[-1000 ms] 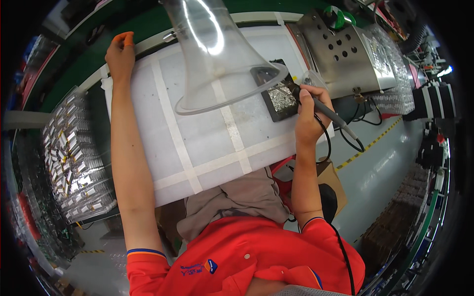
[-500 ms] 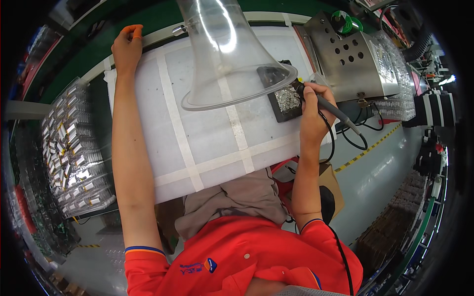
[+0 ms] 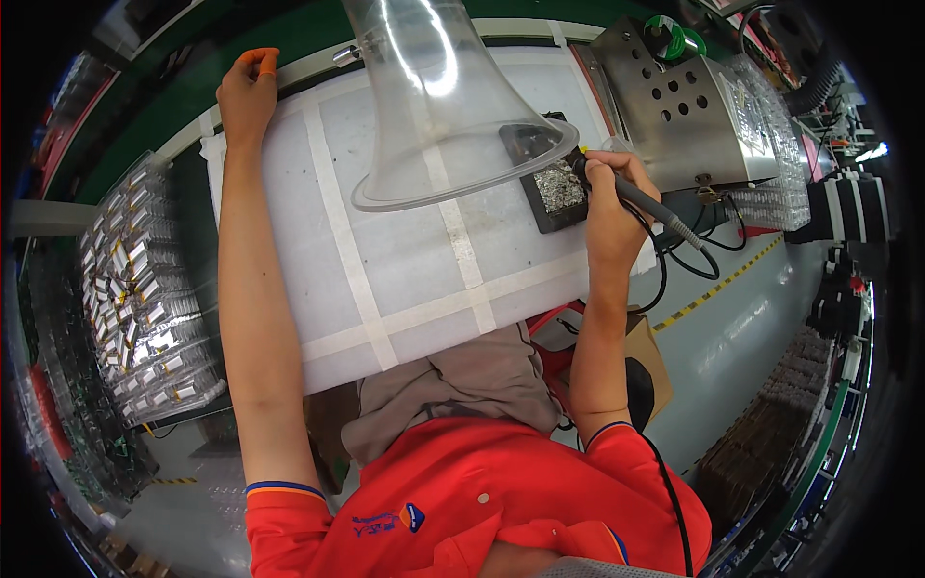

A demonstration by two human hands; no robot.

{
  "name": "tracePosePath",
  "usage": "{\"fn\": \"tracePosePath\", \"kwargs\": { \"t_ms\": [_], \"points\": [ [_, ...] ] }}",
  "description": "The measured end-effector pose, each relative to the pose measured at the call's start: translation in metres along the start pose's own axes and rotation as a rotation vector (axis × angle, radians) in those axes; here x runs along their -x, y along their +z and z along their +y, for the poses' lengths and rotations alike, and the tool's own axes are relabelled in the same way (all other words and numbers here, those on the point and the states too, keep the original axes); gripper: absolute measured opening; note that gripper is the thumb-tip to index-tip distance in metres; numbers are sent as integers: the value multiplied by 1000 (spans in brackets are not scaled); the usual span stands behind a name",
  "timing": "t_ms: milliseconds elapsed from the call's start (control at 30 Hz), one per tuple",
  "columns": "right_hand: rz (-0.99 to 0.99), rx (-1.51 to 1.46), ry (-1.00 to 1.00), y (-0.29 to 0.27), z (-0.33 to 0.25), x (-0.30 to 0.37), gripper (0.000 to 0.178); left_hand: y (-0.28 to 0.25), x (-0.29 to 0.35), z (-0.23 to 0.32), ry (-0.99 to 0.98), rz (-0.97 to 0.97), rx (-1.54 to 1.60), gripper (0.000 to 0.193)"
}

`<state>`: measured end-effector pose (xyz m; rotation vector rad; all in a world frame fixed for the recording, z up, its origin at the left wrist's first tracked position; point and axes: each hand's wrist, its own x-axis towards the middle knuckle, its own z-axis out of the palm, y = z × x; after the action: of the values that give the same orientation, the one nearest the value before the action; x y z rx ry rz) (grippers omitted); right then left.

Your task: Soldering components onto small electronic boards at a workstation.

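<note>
A soldering iron with a grey handle and black cable is gripped in my right hand. Its front end meets the holder of a dark iron stand, whose tray is full of silvery metal shavings. Orange finger covers show on my left hand, stretched out to the far left edge of the bench beside the green surface. Its fingers are curled together; whatever is between them, if anything, is hidden. Between my hands hangs a clear funnel-shaped hood, covering part of the stand.
The white worktop carries strips of tape. Left of it, clear trays hold many small silvery parts. At the right stand a perforated metal box, a green solder reel and more stacked clear trays.
My right hand has tilted slightly, and the iron's rear end and cable have shifted a little. My left hand has stayed almost where it was.
</note>
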<state>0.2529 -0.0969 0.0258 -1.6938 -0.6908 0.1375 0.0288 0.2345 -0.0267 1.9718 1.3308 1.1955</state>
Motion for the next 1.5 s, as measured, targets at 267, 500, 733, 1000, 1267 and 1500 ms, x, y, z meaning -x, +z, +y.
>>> {"fn": "tracePosePath", "kwargs": {
  "t_ms": [267,500,733,1000,1267,1500],
  "points": [
    [28,-87,40,10,-9,3,8,1,-2,0,20,4,6,21],
    [21,-263,149,-7,-14,-3,7,1,-2,0,31,8,2,22],
    [42,-270,136,-7,-5,-3,8,1,-2,1,27,-11,-17,22],
    [-16,-298,183,-8,0,-7,8,1,-3,-1,7,-33,20,22],
    [-62,-134,56,-6,5,-12,9,3,-5,-2,14,-51,62,22],
    [-66,-168,97,-13,5,-12,10,4,-6,-5,52,-70,46,20]
  ]
}}
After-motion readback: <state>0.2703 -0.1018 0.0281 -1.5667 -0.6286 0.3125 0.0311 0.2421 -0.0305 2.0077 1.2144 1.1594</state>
